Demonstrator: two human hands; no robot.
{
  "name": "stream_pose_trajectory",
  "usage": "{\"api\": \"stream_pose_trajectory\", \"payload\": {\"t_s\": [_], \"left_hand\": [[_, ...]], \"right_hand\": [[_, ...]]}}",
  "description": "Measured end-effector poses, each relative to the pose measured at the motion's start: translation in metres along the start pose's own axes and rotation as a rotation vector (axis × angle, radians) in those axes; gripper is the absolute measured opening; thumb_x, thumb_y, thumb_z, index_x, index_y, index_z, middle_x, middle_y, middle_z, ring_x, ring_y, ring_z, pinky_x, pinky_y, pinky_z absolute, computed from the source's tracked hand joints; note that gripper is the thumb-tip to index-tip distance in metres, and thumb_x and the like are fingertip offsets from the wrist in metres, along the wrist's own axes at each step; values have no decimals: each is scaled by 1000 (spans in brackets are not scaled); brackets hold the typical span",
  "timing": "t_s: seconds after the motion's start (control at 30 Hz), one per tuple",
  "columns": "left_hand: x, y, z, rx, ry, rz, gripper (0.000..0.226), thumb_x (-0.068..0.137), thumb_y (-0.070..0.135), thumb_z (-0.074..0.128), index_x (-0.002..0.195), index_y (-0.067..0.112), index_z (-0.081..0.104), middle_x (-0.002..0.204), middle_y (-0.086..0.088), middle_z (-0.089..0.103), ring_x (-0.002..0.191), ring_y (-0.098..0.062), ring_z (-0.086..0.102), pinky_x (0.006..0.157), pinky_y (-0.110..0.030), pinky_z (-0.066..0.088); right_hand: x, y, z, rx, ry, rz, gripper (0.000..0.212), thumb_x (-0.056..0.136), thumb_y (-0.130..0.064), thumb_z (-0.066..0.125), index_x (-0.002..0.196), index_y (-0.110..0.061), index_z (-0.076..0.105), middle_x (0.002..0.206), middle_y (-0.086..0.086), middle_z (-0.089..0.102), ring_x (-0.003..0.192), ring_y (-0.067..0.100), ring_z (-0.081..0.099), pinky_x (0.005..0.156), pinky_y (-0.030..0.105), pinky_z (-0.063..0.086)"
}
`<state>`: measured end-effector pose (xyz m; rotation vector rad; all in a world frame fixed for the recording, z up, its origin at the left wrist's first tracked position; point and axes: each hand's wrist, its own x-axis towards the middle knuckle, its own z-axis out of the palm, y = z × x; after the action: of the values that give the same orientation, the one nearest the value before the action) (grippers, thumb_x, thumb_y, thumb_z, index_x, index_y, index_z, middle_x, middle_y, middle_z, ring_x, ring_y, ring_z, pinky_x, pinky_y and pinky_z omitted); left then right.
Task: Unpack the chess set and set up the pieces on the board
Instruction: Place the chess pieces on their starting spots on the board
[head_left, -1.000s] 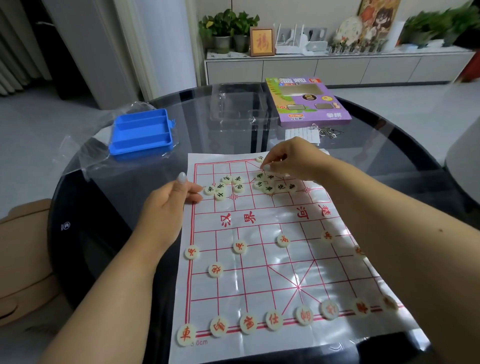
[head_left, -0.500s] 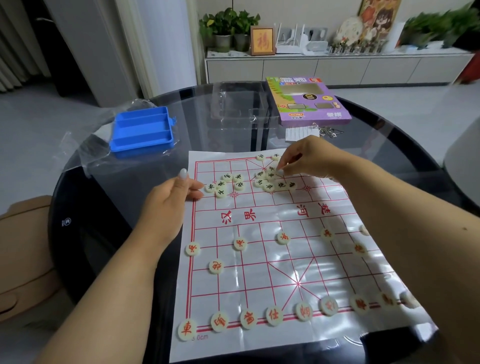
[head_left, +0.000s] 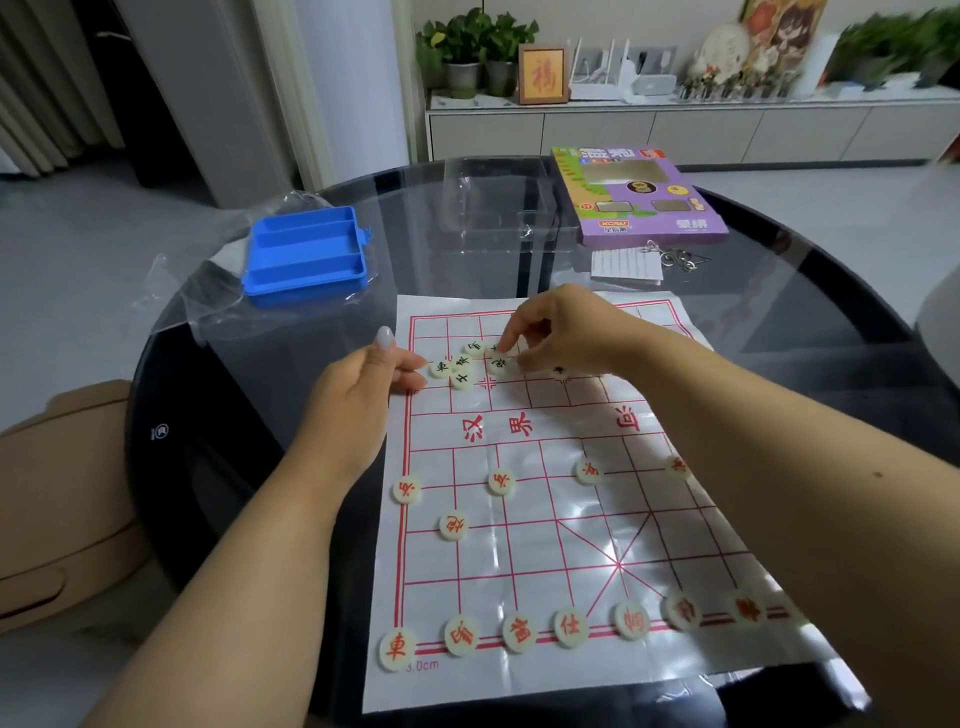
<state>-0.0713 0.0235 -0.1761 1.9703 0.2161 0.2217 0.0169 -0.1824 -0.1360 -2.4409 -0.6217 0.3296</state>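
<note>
A blue tray (head_left: 306, 254) with three long compartments sits near the far left edge of the round glass worktop (head_left: 218, 415), on a sheet of clear plastic wrap (head_left: 208, 291). Nearer the person, the left hand (head_left: 358, 400) rests on the left edge of the paper chess board (head_left: 545, 499), thumb raised and fingers loosely curled, the fingertips touching the border and holding nothing.

The board lies flat on the near half of the worktop. Just beside the left fingertips is a loose cluster of black-lettered pieces (head_left: 457, 366) in the far left part of the grid. The right hand (head_left: 566, 332) hovers over this far part, its index finger and thumb pinching one black-lettered piece (head_left: 500, 362) that still touches the board; another black piece (head_left: 558, 370) shows below the palm.

On the near half, the red-lettered pieces (head_left: 519, 631) stand in a row along the near edge of the board, with a single piece (head_left: 453, 526) two rows up on the left and a line of four further up, partly hidden by the right forearm.

Behind the board, toward the far edge of the worktop, stands a clear plastic case (head_left: 509, 208), and to its right a purple game box (head_left: 639, 195). In front of the box lie a folded leaflet (head_left: 626, 265) and some metal rings (head_left: 675, 255).
</note>
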Motion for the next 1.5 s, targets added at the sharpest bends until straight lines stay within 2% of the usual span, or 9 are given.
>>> {"api": "stream_pose_trajectory", "payload": {"t_s": [0.23, 0.4, 0.6, 0.7, 0.8, 0.93, 1.07, 1.13, 1.5], "left_hand": [[1, 0, 1, -4, 9, -11, 53, 98, 51, 27, 100, 15, 65, 90, 5, 69, 67, 17, 60, 46, 0, 39], [0, 1, 2, -12, 11, -10, 53, 98, 50, 27, 99, 14, 65, 90, 4, 69, 67, 15, 61, 46, 0, 39], [-2, 2, 0, -10, 5, -5, 52, 97, 51, 28, 99, 15, 65, 91, 3, 70, 69, 12, 63, 47, -2, 42], [-2, 2, 0, -15, 0, -5, 53, 96, 52, 28, 99, 15, 65, 90, 4, 69, 71, 10, 64, 48, -4, 43], [-1, 2, 0, -15, 3, -9, 54, 94, 54, 28, 99, 15, 65, 90, 5, 69, 71, 10, 65, 48, -4, 44], [0, 1, 1, -28, 6, -20, 53, 96, 52, 28, 98, 14, 65, 91, 4, 69, 71, 11, 64, 49, -4, 44], [0, 1, 2, -28, 6, -19, 53, 96, 51, 28, 97, 14, 66, 91, 4, 69, 70, 13, 63, 49, -3, 43], [1, 1, 2, -26, 7, -19, 53, 96, 51, 28, 98, 14, 65, 91, 5, 68, 69, 17, 61, 48, -2, 41], [2, 1, 2, -26, 15, -14, 53, 95, 51, 29, 99, 12, 65, 91, 3, 68, 70, 15, 62, 48, -2, 42]], "right_hand": [[10, -16, 19, -102, 9, -76, 20, 75, -31, 76, 94, -23, 73, 89, -4, 64, 75, 12, 55, 61, 24, 44], [14, -25, 38, -252, 151, -63, 25, 72, -47, 74, 82, -25, 69, 73, -13, 55, 67, 8, 50, 52, 22, 35], [15, -19, 32, -227, 162, -93, 22, 79, -38, 71, 92, -21, 72, 72, -15, 51, 65, 7, 49, 50, 18, 33], [21, 0, -2, -10, 301, -17, 21, 82, -31, 71, 96, -15, 71, 71, -11, 57, 58, 7, 53, 48, 16, 40], [32, 20, -27, 37, 376, 57, 21, 84, -26, 69, 98, -11, 70, 69, -10, 55, 56, 3, 48, 51, 15, 38], [48, 28, -23, -38, 303, 63, 18, 83, -24, 70, 98, -14, 72, 83, -3, 66, 61, 2, 52, 54, 15, 40], [58, 29, -13, -148, 235, 49, 16, 83, -21, 68, 97, -15, 72, 67, -16, 52, 57, 1, 46, 49, 13, 33], [63, 31, -10, -195, 212, 46, 18, 83, -20, 68, 99, -15, 72, 67, -18, 49, 58, 2, 45, 50, 13, 32], [62, 31, -7, -167, 180, 46, 23, 81, -28, 72, 101, -18, 72, 75, -11, 55, 63, 6, 47, 54, 17, 37]]}}
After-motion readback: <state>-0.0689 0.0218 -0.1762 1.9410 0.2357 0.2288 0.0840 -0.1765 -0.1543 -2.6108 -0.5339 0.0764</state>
